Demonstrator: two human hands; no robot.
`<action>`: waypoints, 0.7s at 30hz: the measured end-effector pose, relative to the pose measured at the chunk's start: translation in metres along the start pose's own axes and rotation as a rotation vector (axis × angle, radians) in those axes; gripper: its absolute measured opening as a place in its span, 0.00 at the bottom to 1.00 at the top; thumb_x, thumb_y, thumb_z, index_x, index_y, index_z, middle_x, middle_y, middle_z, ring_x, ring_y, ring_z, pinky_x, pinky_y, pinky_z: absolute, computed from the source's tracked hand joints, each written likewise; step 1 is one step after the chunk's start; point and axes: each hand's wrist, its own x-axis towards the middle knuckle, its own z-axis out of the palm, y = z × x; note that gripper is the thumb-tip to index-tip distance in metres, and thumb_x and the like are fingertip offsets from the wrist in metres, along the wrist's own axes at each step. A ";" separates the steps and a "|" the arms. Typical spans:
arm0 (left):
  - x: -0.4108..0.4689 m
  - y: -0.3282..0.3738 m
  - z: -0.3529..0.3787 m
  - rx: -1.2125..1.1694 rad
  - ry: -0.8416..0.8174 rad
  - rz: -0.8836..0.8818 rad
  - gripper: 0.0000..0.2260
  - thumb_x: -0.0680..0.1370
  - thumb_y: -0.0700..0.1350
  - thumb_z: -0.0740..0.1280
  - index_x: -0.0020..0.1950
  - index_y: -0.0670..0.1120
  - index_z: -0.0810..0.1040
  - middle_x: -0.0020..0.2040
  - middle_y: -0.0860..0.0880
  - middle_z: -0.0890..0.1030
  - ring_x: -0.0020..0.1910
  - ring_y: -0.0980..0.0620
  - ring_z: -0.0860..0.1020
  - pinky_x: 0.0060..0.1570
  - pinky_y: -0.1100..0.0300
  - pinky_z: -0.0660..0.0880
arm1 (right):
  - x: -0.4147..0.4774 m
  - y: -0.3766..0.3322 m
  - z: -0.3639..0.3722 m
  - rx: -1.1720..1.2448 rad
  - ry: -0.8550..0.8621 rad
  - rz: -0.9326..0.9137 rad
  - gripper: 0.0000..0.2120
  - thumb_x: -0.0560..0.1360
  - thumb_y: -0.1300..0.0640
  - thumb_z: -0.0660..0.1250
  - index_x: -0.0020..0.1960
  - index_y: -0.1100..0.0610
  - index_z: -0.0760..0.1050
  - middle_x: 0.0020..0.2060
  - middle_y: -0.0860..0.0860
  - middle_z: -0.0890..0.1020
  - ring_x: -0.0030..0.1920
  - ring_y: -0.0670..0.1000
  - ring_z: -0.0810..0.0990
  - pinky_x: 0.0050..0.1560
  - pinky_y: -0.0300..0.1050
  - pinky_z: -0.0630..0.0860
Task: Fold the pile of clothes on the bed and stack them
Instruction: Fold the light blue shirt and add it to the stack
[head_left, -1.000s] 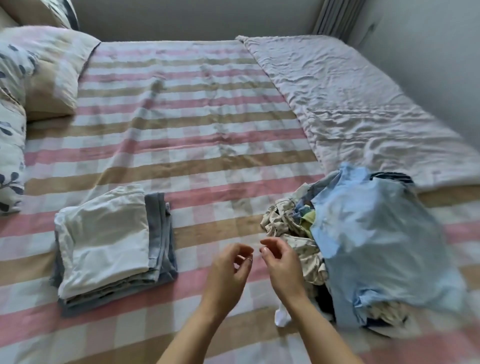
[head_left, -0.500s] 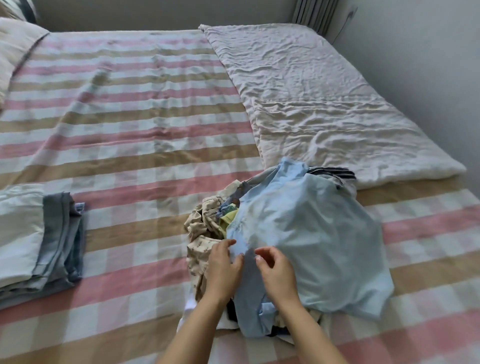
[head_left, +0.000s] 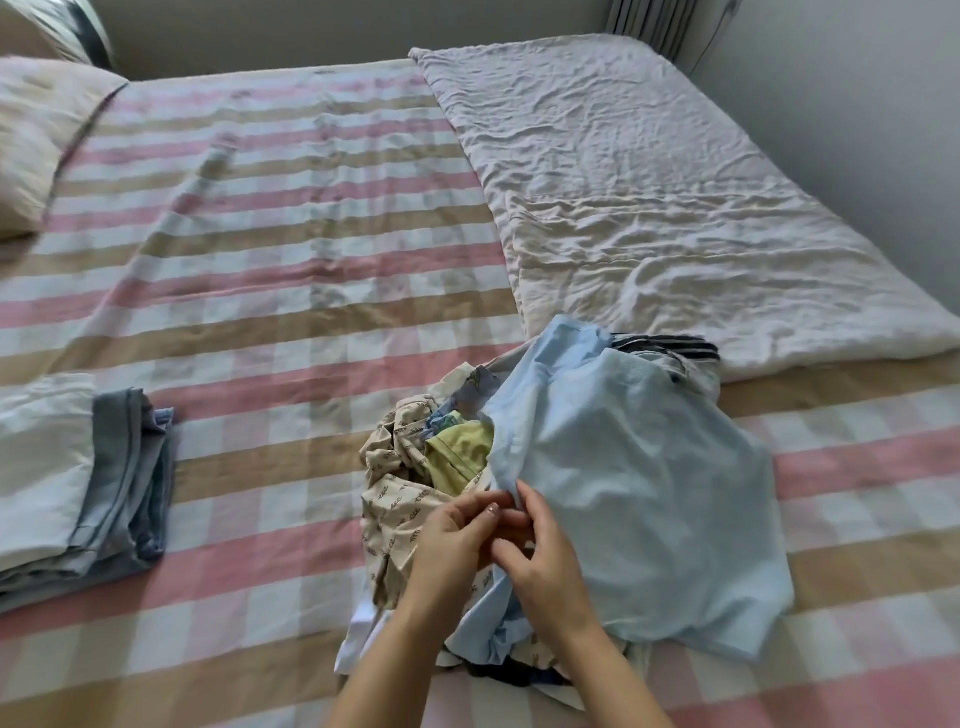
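Note:
A loose pile of clothes lies on the striped bed (head_left: 291, 270), right of centre. On top is a light blue garment (head_left: 639, 499); beside it sit a cream patterned piece (head_left: 395, 499), a yellow-green one (head_left: 457, 452) and a dark striped one (head_left: 670, 345). My left hand (head_left: 457, 540) and my right hand (head_left: 540, 561) meet at the blue garment's left edge, fingers curled and pinching the fabric. A folded stack (head_left: 67, 478), white on top of grey-blue, rests at the left edge.
A crumpled pale quilt (head_left: 649, 197) covers the bed's right side, next to the wall. A pillow (head_left: 36, 135) lies at the far left corner. Striped sheet shows between stack and pile.
My hands moved from above the bare sheet onto the pile and took hold of the blue garment's edge. The view shifted right, then slightly back.

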 end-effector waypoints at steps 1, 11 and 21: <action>-0.005 0.002 0.003 0.018 -0.030 -0.007 0.11 0.77 0.30 0.58 0.48 0.38 0.80 0.39 0.40 0.83 0.37 0.47 0.83 0.36 0.61 0.78 | -0.002 -0.002 -0.003 -0.035 0.029 -0.019 0.26 0.71 0.65 0.65 0.67 0.52 0.67 0.55 0.46 0.78 0.56 0.42 0.77 0.58 0.41 0.76; -0.082 0.026 -0.019 0.226 -0.108 0.153 0.17 0.76 0.29 0.59 0.45 0.46 0.84 0.43 0.46 0.82 0.42 0.52 0.80 0.42 0.63 0.76 | -0.049 -0.047 -0.004 -0.242 0.032 -0.141 0.09 0.75 0.63 0.65 0.39 0.53 0.78 0.33 0.48 0.79 0.33 0.41 0.75 0.36 0.32 0.68; -0.167 0.062 -0.050 0.797 -0.068 0.563 0.23 0.67 0.35 0.74 0.62 0.42 0.76 0.61 0.46 0.72 0.62 0.52 0.70 0.63 0.59 0.67 | -0.152 -0.168 -0.014 -0.208 -0.350 -0.262 0.12 0.77 0.67 0.62 0.49 0.51 0.77 0.31 0.43 0.74 0.34 0.42 0.71 0.37 0.33 0.68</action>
